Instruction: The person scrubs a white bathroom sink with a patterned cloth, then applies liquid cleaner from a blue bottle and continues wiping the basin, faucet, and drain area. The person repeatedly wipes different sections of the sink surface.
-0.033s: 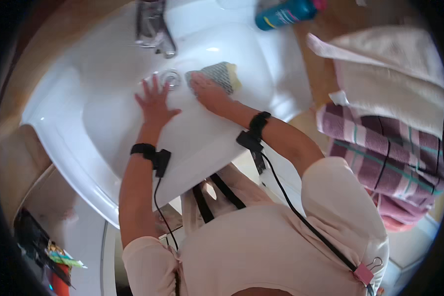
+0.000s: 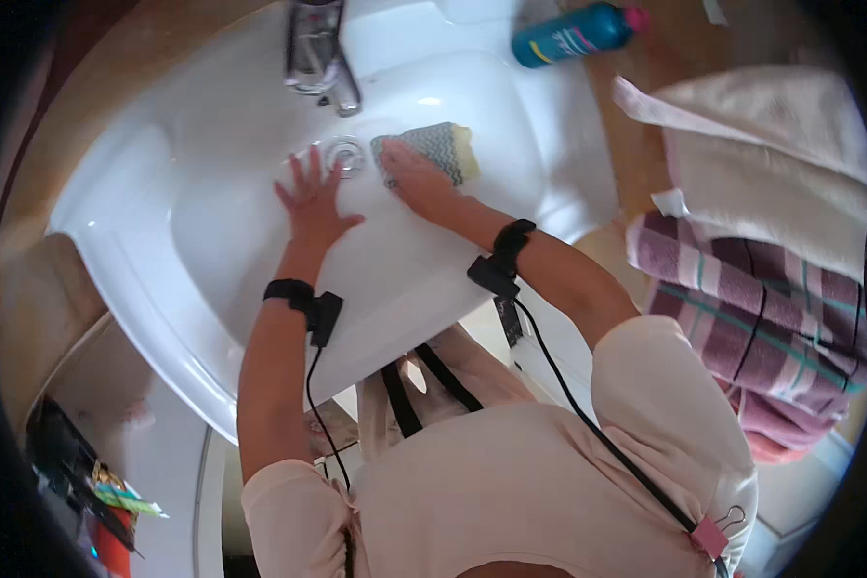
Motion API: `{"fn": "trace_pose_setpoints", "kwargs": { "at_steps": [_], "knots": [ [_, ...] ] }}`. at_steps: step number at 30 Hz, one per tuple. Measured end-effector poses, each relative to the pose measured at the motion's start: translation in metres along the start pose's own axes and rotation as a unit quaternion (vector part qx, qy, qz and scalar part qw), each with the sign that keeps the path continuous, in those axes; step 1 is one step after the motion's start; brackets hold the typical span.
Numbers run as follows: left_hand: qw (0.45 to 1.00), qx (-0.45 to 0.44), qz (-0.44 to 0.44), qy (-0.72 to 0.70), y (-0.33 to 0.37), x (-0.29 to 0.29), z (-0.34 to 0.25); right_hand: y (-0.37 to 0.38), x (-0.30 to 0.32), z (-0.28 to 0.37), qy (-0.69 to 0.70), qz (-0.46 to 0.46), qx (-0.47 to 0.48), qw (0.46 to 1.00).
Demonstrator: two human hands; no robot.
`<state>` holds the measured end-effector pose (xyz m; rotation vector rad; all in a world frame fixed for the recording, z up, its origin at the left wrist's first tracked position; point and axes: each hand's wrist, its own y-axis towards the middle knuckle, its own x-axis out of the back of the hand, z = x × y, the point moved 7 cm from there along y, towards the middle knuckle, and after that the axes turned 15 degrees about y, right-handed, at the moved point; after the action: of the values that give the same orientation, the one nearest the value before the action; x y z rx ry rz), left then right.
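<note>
My right hand (image 2: 420, 183) lies flat on a sponge cloth (image 2: 440, 144) in a white sink basin (image 2: 217, 202). Its fingers are stretched out close together over the cloth's left part. The cloth is grey-green with a wavy pattern and has a yellow strip along its right end. To the left, my left hand (image 2: 316, 207) rests on the basin with its fingers spread and nothing in it. Its fingertips are beside the metal drain (image 2: 345, 157). Above the drain stands the chrome tap (image 2: 323, 63).
A teal bottle with a pink cap (image 2: 570, 37) lies at the far right rim of the sink. White (image 2: 771, 154) and purple checked towels (image 2: 761, 299) hang on the right. At lower left are dark and coloured items (image 2: 91, 482). Cables run from both wrist straps.
The view has shifted slightly, so the sink, tap and bottle appear a little further right and lower. Both hands stay at about the same places in the basin.
</note>
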<state>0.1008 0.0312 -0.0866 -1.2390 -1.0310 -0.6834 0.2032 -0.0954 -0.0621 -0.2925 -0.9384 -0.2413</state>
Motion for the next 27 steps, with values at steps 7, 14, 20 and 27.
{"fn": "trace_pose_setpoints", "kwargs": {
  "at_steps": [7,14,20,27],
  "knots": [
    [1.000,0.006,-0.018,-0.008,-0.002,0.013,0.002,-0.016,0.028,-0.024,-0.012,-0.013,-0.101,0.995],
    [0.996,-0.003,-0.069,-0.061,0.002,0.004,0.003,-0.012,0.008,-0.010,0.063,0.052,-0.085,0.993],
    [0.996,-0.006,-0.079,-0.030,0.002,-0.005,0.002,0.014,0.024,-0.025,0.053,-0.015,-0.013,0.998],
    [0.997,-0.061,-0.038,0.015,-0.001,0.008,0.009,-0.040,0.012,0.001,0.035,0.101,-0.054,0.993]
  ]
}}
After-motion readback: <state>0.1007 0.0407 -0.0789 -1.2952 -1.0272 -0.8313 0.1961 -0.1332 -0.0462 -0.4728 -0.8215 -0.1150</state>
